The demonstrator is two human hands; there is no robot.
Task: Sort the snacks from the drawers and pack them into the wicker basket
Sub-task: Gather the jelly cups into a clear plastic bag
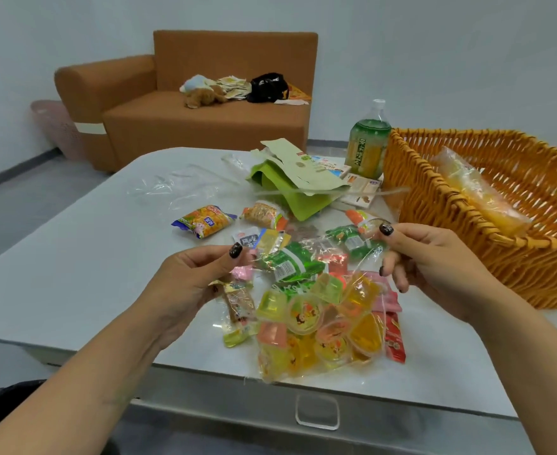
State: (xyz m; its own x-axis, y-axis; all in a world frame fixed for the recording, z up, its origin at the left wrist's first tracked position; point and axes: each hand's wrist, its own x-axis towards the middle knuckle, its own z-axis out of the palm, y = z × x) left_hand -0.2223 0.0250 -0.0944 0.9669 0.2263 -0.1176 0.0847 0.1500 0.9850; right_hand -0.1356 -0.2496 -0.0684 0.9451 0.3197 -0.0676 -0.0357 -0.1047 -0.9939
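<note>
In the lower middle of the frame, both hands held up a clear plastic bag (323, 323) of jelly cups by its top edge. The left hand (191, 277), left of centre, had its thumb and fingers (234, 251) pinched on the bag's left corner. The right hand (434, 257), right of centre, pinched the opposite corner, its other fingers curled beneath. The bag hung between them, its bottom resting near the front edge of the white bench (73, 257), yellow and orange cups showing through the film.

Behind the bag, loose snacks lay scattered on the bench: an orange packet (203, 221) with blue ends, a small noodle pack (264, 214) and green pouches (290, 261). Farther back lay a green paper bag (290, 188), and a green drink bottle (367, 142) stood upright just beside the wicker basket (517, 257).

The basket filled the right of the frame and held a yellow-orange packet (477, 192) leaning against its inner wall. A brown sofa (205, 93) stood in the upper left, with a plush toy (203, 95) on its seat.
</note>
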